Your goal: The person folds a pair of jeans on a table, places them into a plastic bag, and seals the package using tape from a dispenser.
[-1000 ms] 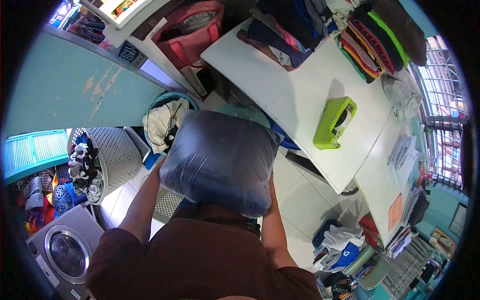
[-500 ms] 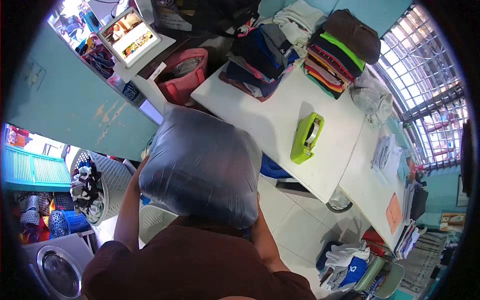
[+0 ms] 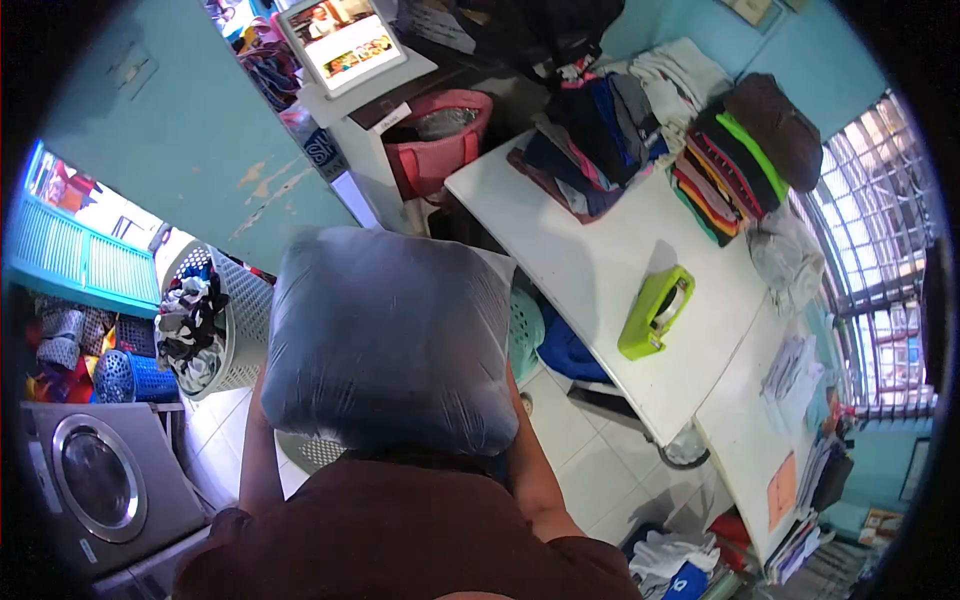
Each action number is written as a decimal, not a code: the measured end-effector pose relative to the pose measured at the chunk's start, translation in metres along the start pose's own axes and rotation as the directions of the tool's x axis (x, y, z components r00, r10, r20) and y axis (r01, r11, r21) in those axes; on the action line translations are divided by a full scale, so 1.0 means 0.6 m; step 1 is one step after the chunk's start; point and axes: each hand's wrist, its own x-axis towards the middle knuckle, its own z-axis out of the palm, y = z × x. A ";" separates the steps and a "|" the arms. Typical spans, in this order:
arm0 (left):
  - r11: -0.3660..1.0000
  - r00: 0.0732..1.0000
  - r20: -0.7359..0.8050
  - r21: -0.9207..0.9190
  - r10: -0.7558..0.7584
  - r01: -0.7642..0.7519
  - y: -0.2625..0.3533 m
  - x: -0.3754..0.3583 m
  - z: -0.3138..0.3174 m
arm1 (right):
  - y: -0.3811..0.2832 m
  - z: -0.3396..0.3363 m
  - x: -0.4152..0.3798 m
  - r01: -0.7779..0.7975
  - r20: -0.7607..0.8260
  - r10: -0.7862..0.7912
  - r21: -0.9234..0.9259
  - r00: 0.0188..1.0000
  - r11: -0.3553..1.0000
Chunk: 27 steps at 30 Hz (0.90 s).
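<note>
A large stuffed plastic bag [image 3: 390, 340], grey and tightly filled, is held up in front of my chest. My two forearms reach to its lower left and lower right sides. Both hands are hidden by the bag, so their fingers do not show. Right of the bag, a green tape dispenser [image 3: 656, 312] rests on the white table [image 3: 610, 270]. Behind it are a stack of dark folded clothes [image 3: 600, 140] and a stack of coloured folded clothes [image 3: 735, 165].
A pink bag [image 3: 435, 150] stands beyond the table's left corner, near a tablet [image 3: 340, 45]. At the left are a laundry basket [image 3: 245, 320] with clothes and a washing machine [image 3: 100, 480]. A second basket [image 3: 310, 450] is beneath the held bag. A barred window [image 3: 880, 240] is at the right.
The view has swung left, so the table and its things appear farther right. The bag now looks squarer to my body, and more of the washing machine shows.
</note>
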 end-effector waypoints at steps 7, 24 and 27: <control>0.993 0.991 0.076 0.036 0.108 -0.111 0.018 -0.004 0.051 | -0.062 -0.039 -0.076 0.162 -0.038 -0.161 0.037 0.986 0.986; 0.841 0.635 0.772 0.363 -0.031 -0.402 -0.127 0.117 0.801 | -0.313 -0.445 -0.491 0.807 -0.601 -0.614 0.091 0.512 0.584; 0.858 0.577 0.786 0.439 -0.222 -0.267 -0.214 0.134 0.956 | -0.312 -0.516 -0.571 0.856 -0.708 -0.590 0.040 0.388 0.515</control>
